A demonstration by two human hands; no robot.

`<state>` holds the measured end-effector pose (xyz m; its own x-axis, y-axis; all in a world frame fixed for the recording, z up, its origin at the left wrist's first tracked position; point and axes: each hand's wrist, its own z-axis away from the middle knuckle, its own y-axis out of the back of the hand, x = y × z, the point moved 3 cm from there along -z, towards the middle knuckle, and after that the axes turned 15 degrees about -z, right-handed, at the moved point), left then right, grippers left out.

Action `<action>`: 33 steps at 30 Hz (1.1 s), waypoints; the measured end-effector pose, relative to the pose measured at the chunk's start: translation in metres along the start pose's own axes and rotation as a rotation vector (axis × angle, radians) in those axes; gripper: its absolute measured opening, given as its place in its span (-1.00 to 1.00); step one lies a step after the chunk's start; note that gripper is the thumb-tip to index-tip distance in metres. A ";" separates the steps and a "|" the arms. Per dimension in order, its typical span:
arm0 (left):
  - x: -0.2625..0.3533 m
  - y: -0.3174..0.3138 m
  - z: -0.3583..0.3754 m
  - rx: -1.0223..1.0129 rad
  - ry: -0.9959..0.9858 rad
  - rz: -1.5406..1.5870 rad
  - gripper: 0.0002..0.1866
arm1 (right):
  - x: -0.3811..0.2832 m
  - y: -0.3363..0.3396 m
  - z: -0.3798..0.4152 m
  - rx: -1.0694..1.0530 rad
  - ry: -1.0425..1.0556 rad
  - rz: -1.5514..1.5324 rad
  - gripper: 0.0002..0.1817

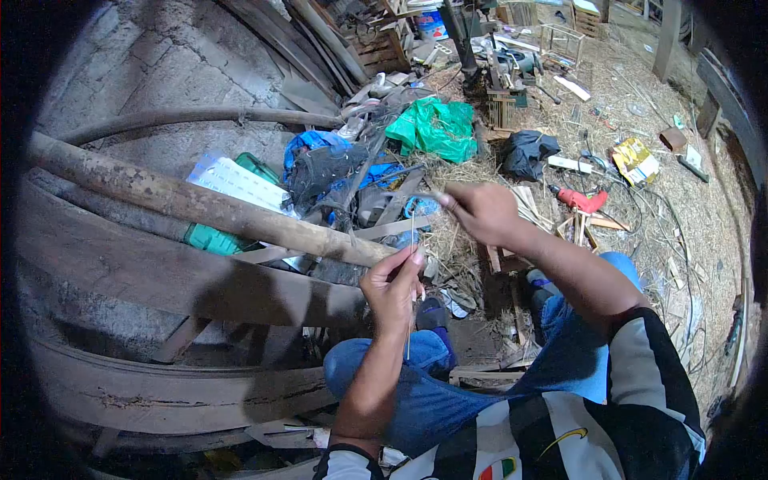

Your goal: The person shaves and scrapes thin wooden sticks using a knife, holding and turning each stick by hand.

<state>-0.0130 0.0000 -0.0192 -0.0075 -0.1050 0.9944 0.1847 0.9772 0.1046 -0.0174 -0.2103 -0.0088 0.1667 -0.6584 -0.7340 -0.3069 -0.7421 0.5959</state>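
Observation:
My left hand (392,290) is pinched around a thin wooden stick (413,237), which stands nearly upright above and below the fingers. To the upper right, my right hand (486,214) is closed in a fist on a knife (418,194). Its thin grey blade, smeared by motion, points left and crosses close to the stick's top end. The handle is hidden inside the fist. Both hands are over my bent knees, in front of the littered ground.
A long wooden pole (200,200) slants past the left hand, above a plank (176,280). Ahead lie a green plastic bag (436,128), a black bag (530,152) and blue cloth. Right of my arm are a red power drill (580,200) with cables and a yellow packet (634,162).

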 end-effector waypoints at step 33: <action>-0.014 0.002 -0.009 -0.063 -0.030 0.009 -0.77 | -0.025 -0.013 0.015 -0.079 0.202 0.036 -0.69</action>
<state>-0.0036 0.0021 -0.0327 -0.0354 -0.0901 0.9953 0.2462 0.9645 0.0960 -0.0313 -0.1828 -0.0029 0.3437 -0.6903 -0.6368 -0.2430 -0.7203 0.6497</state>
